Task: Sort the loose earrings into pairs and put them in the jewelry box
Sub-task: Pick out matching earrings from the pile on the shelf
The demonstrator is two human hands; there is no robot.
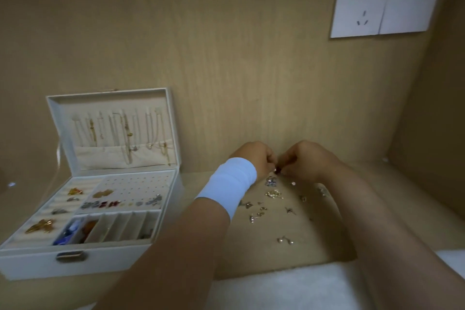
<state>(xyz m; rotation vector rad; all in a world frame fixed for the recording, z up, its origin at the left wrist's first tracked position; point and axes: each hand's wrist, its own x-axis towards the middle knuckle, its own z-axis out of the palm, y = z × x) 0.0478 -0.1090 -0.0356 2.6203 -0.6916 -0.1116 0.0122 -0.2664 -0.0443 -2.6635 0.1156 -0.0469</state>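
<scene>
Pale wood-grain panels form the back and side walls of a desk nook, with a white wall socket point(385, 5) high on the right. On the desk surface point(324, 231) sits an open white jewelry box point(83, 259) at the left, its lid upright with gold chains point(125, 131) hanging inside. Its pegboard tray already holds a row of earrings point(120, 202), and other pieces lie in the slots around it.

Right of the box, well apart from it, loose earrings point(273, 194) are scattered across the desk. Both hands meet at the far edge of that scatter. The left hand point(254, 158), with a white wristband point(229, 184) on its wrist, and the right hand point(307, 161) have fingertips pinched together on one small dark-and-silver earring point(276, 170) held between them, just above the desk. Whether a second piece or a backing is also held is too small to tell.

The step looks like matching or fastening a pair. Doing it well likely means keeping the pinch low over the desk so a dropped piece stays in sight, checking the match against the nearest loose pieces, then carrying both together to the pegboard's free holes.
</scene>
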